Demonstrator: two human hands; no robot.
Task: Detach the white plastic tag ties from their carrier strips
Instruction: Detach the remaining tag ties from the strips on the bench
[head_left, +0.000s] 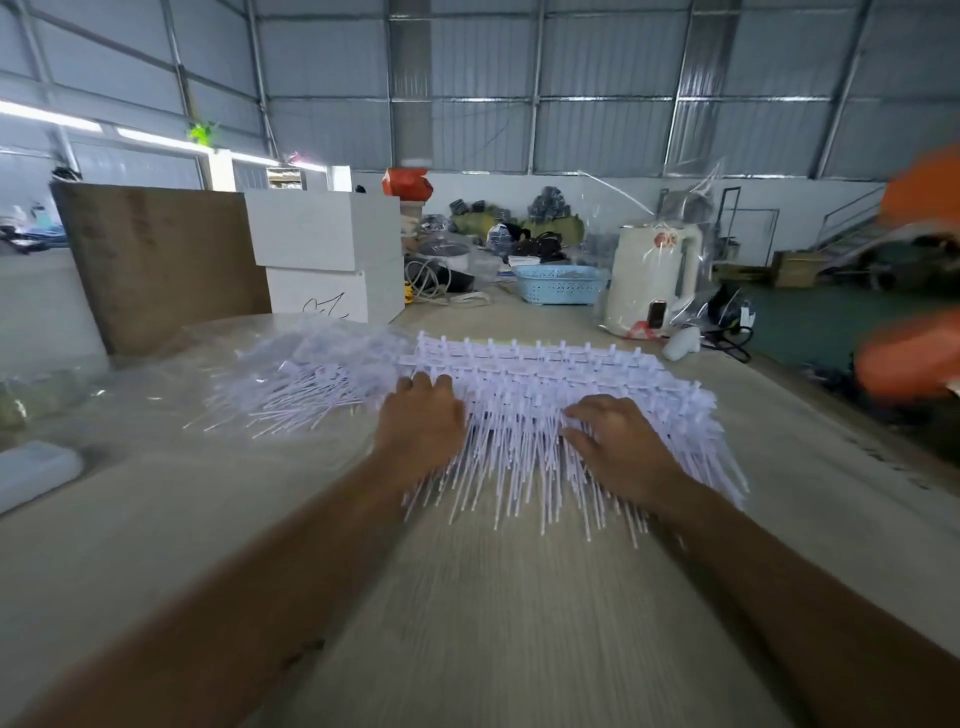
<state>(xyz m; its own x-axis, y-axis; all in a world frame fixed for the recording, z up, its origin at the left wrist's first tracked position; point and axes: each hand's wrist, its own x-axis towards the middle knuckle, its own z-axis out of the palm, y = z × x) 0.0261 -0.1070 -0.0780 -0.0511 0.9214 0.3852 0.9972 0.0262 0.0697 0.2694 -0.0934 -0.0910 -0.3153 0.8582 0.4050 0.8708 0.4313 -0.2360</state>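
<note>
Two hands are lying on the tag ties (540, 395) at the bench (467, 597) middle: left hand (422, 415) and right hand (618, 441), fingers flat, gripping nothing. Left of them, the loose pile (301, 374) is risking a tangle if strips slide sideways.

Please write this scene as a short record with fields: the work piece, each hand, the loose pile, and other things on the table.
work piece: sheet of white tag ties on carrier strips, lying flat on the wooden table
left hand: rests on the sheet's left edge, fingers curled onto the ties
right hand: lies on the sheet's right part, fingers spread and bent
loose pile: detached white ties, left of the sheet
far table: cream kettle in clear plastic, blue basket, white boxes
</note>
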